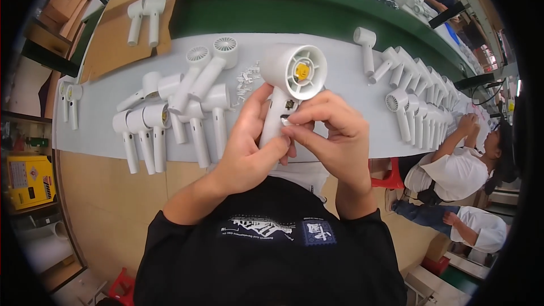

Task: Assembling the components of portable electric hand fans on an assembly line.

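A white handheld fan is held up before me, its round head pointing up and to the right. Inside the head's open ring a yellow centre shows between spokes. My left hand is closed around the handle from the left. With thumb and forefinger, my right hand pinches a small pale piece against the front of the handle, just below a square opening with a dark part inside. The fingertips partly cover that piece. Behind the fan lies a scatter of small white plastic parts on the table.
Several white fans lie left of my hands, and rows of them lie to the right. Two more rest on a cardboard sheet. The grey table meets a green strip. People sit at right.
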Demonstrator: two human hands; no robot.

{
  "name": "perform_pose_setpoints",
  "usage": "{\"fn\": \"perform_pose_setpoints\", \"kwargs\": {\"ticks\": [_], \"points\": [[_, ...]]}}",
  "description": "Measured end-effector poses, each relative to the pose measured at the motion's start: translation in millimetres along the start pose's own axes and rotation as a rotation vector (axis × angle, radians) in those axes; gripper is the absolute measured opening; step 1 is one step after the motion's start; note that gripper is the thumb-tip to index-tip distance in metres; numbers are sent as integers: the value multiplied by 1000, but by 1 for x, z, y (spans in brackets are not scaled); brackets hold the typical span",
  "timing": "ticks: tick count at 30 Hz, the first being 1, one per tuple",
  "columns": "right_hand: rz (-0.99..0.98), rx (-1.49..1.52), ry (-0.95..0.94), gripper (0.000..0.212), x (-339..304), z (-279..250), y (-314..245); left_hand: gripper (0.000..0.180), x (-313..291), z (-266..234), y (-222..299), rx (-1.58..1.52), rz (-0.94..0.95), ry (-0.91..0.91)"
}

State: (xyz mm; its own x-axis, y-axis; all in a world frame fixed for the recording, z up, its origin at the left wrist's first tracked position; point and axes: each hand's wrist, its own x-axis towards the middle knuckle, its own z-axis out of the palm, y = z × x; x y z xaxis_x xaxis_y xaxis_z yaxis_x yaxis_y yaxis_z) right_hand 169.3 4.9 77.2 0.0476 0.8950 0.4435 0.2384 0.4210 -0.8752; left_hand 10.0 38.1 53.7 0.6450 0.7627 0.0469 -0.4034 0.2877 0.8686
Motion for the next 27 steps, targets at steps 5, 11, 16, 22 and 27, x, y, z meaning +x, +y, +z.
{"fn": "perform_pose_setpoints", "kwargs": {"ticks": [5, 11, 16, 22, 27], "points": [[55, 18, -38, 19, -4, -9, 0, 74, -5, 7, 2, -43, -32, -7], [176, 167, 158, 21, -12, -4, -11, 72, -1, 4, -1, 0, 65, 47], [110, -66, 41, 19, -16, -16, -13, 73, 1, -2, -2, -69, 49, 20], [91, 37, 7, 24, -21, -16, -3, 73, 3, -3, -2, -53, 46, -64], [-12, -28, 5, 30, -15, -8, -1, 72, 1, 1, -4, -107, -30, -67]]}}
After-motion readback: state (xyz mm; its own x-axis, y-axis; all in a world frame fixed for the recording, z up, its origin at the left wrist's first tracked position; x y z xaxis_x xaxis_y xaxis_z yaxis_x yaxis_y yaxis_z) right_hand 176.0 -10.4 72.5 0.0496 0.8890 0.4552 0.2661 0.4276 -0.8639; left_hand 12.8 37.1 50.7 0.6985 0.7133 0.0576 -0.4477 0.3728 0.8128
